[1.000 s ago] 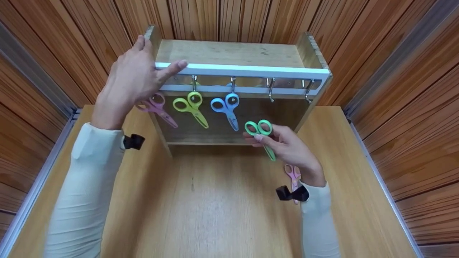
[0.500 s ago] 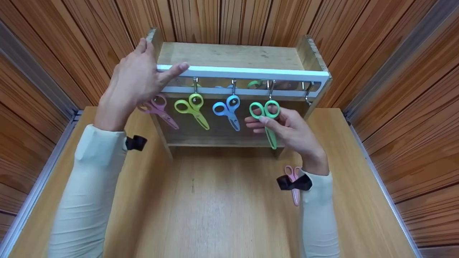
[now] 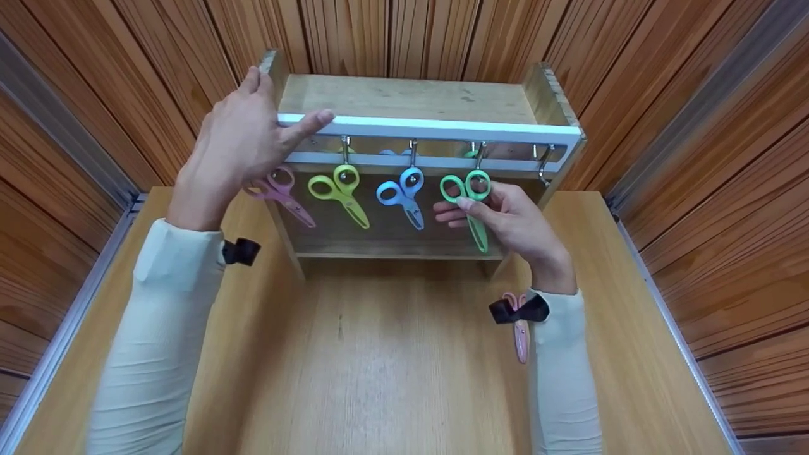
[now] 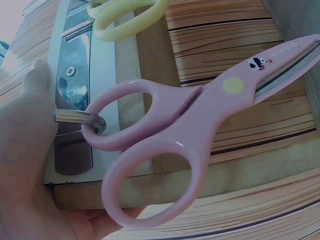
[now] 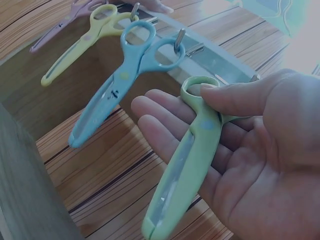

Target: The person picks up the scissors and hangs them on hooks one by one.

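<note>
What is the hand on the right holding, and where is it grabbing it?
The right hand pinches the green plastic scissors by the handle loops, thumb on top. The left hand grips the white rail.

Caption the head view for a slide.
Right hand holds green scissors up at the third hook; left hand grips the rack beside pink, yellow and blue pairs.
</note>
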The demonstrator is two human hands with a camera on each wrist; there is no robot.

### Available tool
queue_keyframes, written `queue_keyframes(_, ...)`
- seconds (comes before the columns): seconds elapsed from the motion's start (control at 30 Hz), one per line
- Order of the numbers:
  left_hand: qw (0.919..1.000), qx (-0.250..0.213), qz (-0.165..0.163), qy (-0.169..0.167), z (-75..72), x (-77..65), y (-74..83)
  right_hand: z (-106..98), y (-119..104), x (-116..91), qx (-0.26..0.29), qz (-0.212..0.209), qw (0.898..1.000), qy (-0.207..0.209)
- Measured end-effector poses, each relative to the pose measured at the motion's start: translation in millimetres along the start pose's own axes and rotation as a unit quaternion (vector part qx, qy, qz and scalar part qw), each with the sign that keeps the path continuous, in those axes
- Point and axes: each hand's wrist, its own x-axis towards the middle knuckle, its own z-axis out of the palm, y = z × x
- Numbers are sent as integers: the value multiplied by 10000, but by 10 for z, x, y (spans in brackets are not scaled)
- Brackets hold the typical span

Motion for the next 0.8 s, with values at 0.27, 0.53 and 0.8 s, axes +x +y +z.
queue_keyframes(0.27,10000,37,65,-2,7,-7,2,-25,54,22,-107,-44,9999,78)
queue_keyframes(0.53,9999,79,108,51,11,-38,-7,-52,94,-35,-653,130,9973,311)
queue_keyframes(0.8,9999,63,70,89,15,-51,-7,-123,203,-175,-1358,506,9879,545)
